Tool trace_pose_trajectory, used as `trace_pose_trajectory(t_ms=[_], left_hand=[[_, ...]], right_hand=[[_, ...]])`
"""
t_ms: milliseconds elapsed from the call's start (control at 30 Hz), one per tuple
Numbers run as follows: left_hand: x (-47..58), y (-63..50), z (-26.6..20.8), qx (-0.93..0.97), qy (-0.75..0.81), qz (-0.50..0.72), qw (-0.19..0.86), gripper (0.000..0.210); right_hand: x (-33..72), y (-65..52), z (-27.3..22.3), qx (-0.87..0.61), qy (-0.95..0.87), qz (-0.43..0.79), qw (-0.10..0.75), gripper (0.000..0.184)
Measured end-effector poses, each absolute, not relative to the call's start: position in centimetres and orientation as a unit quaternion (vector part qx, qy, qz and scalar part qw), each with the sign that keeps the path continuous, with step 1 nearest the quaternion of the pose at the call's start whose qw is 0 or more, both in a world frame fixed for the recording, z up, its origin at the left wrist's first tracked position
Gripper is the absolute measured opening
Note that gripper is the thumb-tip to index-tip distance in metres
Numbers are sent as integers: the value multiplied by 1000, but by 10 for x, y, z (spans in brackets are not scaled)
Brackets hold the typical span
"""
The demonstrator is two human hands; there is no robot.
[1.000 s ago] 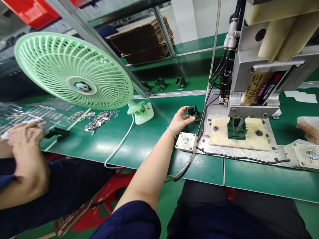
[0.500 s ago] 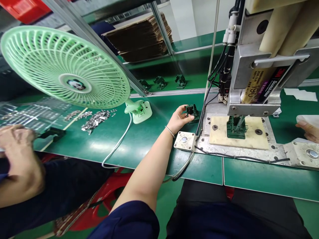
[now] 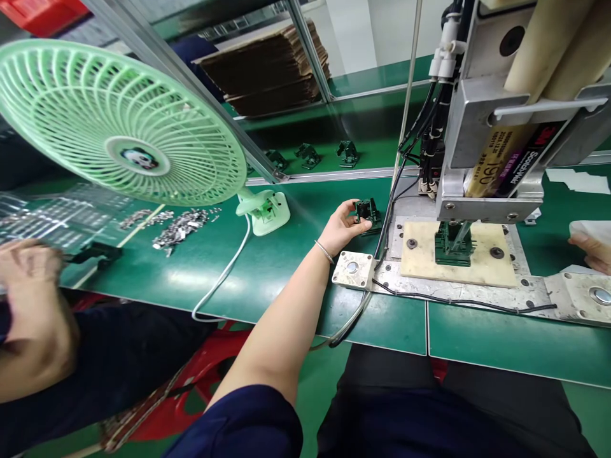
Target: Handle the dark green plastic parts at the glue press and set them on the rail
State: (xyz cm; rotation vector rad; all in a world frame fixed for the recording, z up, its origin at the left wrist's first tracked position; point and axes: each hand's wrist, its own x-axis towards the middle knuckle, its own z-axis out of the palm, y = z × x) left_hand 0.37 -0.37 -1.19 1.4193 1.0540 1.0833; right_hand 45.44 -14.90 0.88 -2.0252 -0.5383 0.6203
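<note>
My left hand reaches across the green bench, thumb and fingers closed on a small dark green plastic part just left of the press base. A thin bracelet sits on that wrist. Another dark green part sits in the fixture on the cream plate under the press head. My right hand shows only at the right edge, mostly cut off, beside something white; its grip is unclear.
A white push-button box lies by my left wrist, a second button at the right. A mint fan stands left, with metal bits behind its cord. A co-worker's hands are at far left. Three dark parts sit behind the rail.
My left hand stays on the dark green part, barely shifted. The co-worker's hands at the left have moved down and away from the clear tray.
</note>
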Motion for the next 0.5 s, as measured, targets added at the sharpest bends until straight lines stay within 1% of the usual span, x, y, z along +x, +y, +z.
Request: trace_pose_trajectory(t_ms=[133, 500], left_hand=[[4, -4, -12, 587, 434, 449, 515, 65], [4, -4, -13, 597, 434, 446, 506, 66]], right_hand=[[452, -149, 12, -818, -213, 261, 466, 71], [456, -149, 10, -832, -211, 255, 445, 74]])
